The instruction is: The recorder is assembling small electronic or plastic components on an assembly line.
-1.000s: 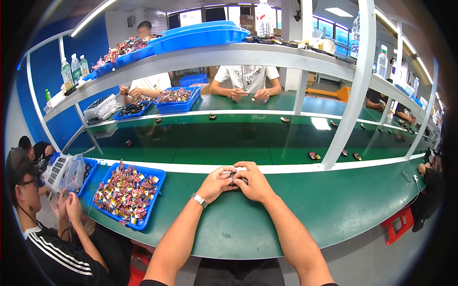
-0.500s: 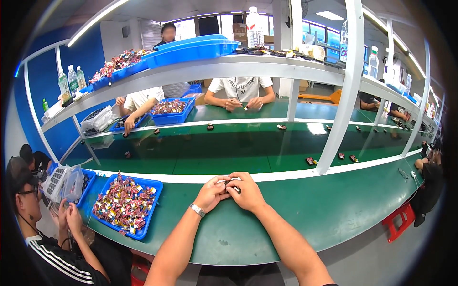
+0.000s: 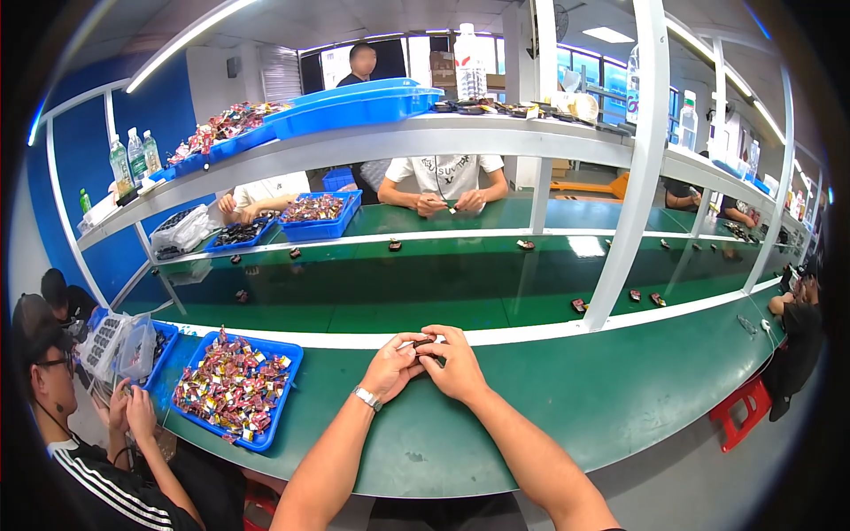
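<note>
Both hands meet over the green bench near its far edge. Between their fingertips is a small black part (image 3: 428, 346), mostly covered, so its exact kind does not show. My left hand (image 3: 390, 368), with a silver watch (image 3: 367, 398) at its wrist, is closed on the part from the left. My right hand (image 3: 452, 362) closes over it from the right, thumb and fingers bent around it. To the left of my forearms sits a blue tray (image 3: 287, 395) heaped with small red, yellow and white wired pieces (image 3: 232, 388).
Beyond the bench runs a dark green conveyor belt (image 3: 443, 285) carrying several small black-and-red parts (image 3: 579, 305). A white post (image 3: 622, 203) and shelf beam (image 3: 381, 137) stand over it. A co-worker (image 3: 106, 451) sits at left; others work across. A red stool (image 3: 742, 411) stands at right.
My hands stay together on the black part, with the fingers slightly shifted. Across the belt, a co-worker's arm at left has drawn back, and another small part now lies there.
</note>
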